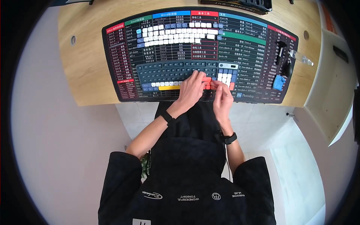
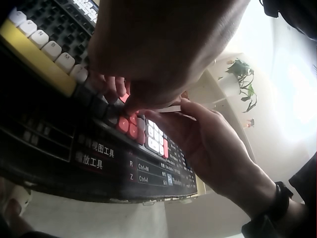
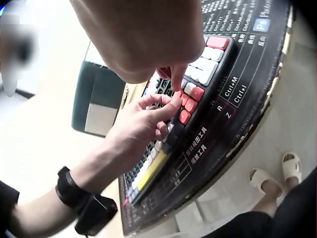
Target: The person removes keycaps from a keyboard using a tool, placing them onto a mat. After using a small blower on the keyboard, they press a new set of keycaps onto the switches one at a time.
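Observation:
A dark keyboard (image 1: 165, 71) lies on the printed desk mat, with bare switches across most of its main block and white number keycaps (image 1: 225, 78) at its right. My left hand (image 1: 190, 89) bends over its lower right part; thumb and forefinger pinch at a red keycap (image 3: 177, 94) beside other red ones (image 2: 124, 124). Close to it, my right hand (image 1: 223, 100) holds a thin pale strip (image 2: 171, 108) between thumb and fingers, one fingertip touching near the same keycap. The strip's far end is hidden by my left hand.
Loose white keycaps (image 1: 168, 36) lie in rows on the mat (image 1: 123, 86) behind the keyboard. At the right are dark tools (image 1: 288, 69), a clear bottle (image 1: 302, 58) and a blue item (image 1: 278, 82). A black box (image 1: 240, 3) stands at the back; an open drawer (image 1: 333, 108) is at the right.

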Demonstrator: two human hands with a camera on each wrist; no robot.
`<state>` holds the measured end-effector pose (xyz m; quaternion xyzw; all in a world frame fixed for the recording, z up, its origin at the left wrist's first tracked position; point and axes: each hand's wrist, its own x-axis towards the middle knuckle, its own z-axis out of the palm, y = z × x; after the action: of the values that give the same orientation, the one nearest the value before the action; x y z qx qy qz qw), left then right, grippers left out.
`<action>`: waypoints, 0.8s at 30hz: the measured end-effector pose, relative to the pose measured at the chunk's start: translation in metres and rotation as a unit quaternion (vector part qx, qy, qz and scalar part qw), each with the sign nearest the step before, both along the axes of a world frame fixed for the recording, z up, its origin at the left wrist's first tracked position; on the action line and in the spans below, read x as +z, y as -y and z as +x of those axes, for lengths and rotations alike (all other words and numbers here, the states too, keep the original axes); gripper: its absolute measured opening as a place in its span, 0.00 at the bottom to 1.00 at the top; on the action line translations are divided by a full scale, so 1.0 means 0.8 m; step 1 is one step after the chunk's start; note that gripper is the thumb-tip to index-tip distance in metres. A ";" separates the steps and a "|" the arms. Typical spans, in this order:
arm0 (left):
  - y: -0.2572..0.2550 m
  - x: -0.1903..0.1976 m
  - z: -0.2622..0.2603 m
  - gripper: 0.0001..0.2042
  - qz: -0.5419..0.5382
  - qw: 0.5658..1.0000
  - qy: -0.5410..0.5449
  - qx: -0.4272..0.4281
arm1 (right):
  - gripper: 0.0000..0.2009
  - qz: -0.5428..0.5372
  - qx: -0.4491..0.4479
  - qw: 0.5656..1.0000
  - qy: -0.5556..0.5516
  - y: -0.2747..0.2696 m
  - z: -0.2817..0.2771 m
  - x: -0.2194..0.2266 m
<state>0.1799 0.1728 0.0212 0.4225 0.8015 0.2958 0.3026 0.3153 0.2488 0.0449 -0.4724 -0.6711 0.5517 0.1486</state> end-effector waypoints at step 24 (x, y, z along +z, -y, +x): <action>-0.031 0.036 -0.075 0.05 0.047 0.961 0.269 0.035 | 0.10 -0.015 0.128 0.990 0.057 -0.104 -0.068 0.028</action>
<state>0.1201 0.1977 0.0500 0.3123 0.6902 0.4463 0.4764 0.2611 0.3321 0.0670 -0.4156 -0.7251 0.5482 0.0316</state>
